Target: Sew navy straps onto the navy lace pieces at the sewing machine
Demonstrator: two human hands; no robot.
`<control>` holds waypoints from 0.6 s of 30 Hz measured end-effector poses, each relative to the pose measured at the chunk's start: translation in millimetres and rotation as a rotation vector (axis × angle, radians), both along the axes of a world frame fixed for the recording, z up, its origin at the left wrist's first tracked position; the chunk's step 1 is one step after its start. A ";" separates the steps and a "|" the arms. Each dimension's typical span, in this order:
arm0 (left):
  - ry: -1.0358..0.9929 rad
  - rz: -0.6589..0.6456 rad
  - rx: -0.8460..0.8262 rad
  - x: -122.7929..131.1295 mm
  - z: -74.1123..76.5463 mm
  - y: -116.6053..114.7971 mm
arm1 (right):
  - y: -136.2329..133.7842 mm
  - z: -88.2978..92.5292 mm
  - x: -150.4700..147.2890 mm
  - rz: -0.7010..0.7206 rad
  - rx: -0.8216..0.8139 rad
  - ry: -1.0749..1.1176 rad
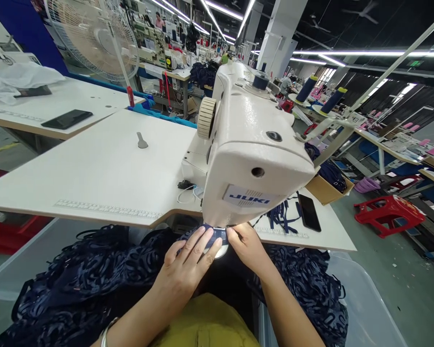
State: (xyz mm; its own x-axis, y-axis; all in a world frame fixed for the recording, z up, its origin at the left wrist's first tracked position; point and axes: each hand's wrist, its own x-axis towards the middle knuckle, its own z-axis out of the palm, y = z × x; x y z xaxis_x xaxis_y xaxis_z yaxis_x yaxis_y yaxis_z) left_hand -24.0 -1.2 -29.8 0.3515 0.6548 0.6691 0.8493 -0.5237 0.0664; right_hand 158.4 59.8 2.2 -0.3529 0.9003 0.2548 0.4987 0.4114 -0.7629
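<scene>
A white JUKI sewing machine [251, 144] stands on a white table [104, 164]. Under its head lies a dark navy fabric strip [217, 236]. My left hand [188, 265] rests on the strip with fingers stretched flat, pressing it down. My right hand [246, 246] pinches the strip's right side just below the machine head, fingers closed on it. The needle area is hidden by the machine head.
Heaps of navy strips [79, 284] fill clear plastic bins [365, 308] on both sides of my lap. A black phone [309, 212] and loose strips [282, 214] lie right of the machine. A fan [94, 33], another phone [67, 119], thread cones [305, 89] and a red stool [388, 212] stand around.
</scene>
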 end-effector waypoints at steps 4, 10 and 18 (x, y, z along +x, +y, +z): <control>-0.031 -0.014 -0.008 -3.3 -10.4 0.7 | 0.0 -0.5 -1.4 0.005 -0.015 -0.008; -0.043 0.011 -0.055 -6.3 -19.9 1.0 | -0.8 1.2 -3.4 0.001 0.004 0.013; -0.062 -0.050 -0.065 -5.7 -6.0 1.3 | -7.5 0.0 -2.8 -0.164 -0.077 0.010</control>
